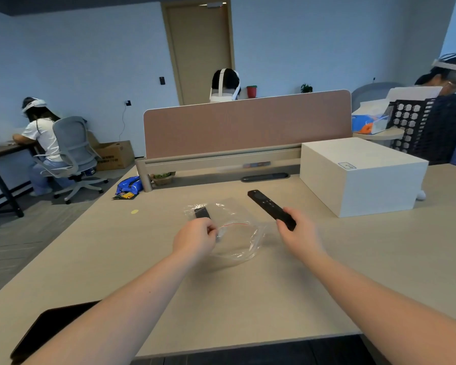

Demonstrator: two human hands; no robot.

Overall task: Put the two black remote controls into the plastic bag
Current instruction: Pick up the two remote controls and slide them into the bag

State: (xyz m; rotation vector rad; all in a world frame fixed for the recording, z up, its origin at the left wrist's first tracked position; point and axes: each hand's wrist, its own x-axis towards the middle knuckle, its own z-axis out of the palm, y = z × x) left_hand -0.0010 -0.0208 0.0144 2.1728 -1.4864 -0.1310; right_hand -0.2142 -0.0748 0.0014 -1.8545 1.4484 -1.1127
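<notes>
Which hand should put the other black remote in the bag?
The right hand, probably. It already grips the second remote just right of the plastic bag, while the left hand pinches the bag's edge, with the first remote seemingly inside.

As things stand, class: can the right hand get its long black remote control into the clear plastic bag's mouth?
Probably yes: the right hand grips the long black remote control beside the clear plastic bag, whose mouth the left hand holds up, nothing between.

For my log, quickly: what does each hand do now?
Left hand: closed, pinching the plastic bag at its mouth.
Right hand: closed, holding a black remote.
</notes>
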